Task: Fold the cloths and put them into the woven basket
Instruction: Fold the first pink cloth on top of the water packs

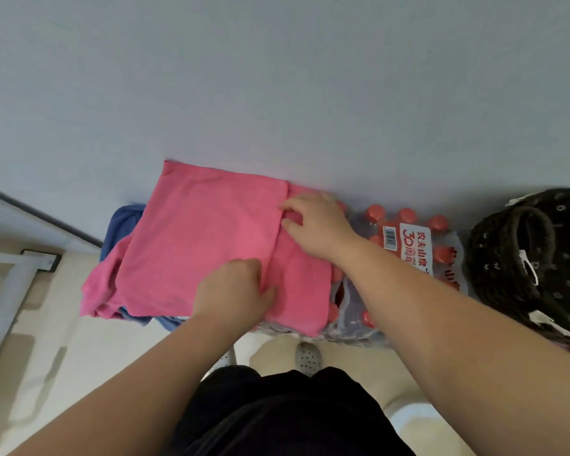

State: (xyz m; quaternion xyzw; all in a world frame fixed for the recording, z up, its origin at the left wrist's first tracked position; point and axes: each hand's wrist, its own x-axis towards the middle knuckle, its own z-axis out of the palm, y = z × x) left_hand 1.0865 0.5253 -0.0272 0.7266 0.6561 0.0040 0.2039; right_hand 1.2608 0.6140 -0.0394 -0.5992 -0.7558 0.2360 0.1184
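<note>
Mid-fold, the left grip and right grip, fingers curled, each pinch the flap edge of the pink cloth spread over the bottle pack; next, probably another fold, then the woven basket at right.

**Bare arms, black clothing, one pale holed shoe**

Both forearms are in shot now, bare along their whole visible length, right down to the left hand and the right hand. At the near centre there's a black garment, plain and matte, dividing into two legs at its far edge. Shorts or trousers, hard to call. Just beyond it, one light grey shoe shows a rounded toe dotted with small dark holes.
</note>
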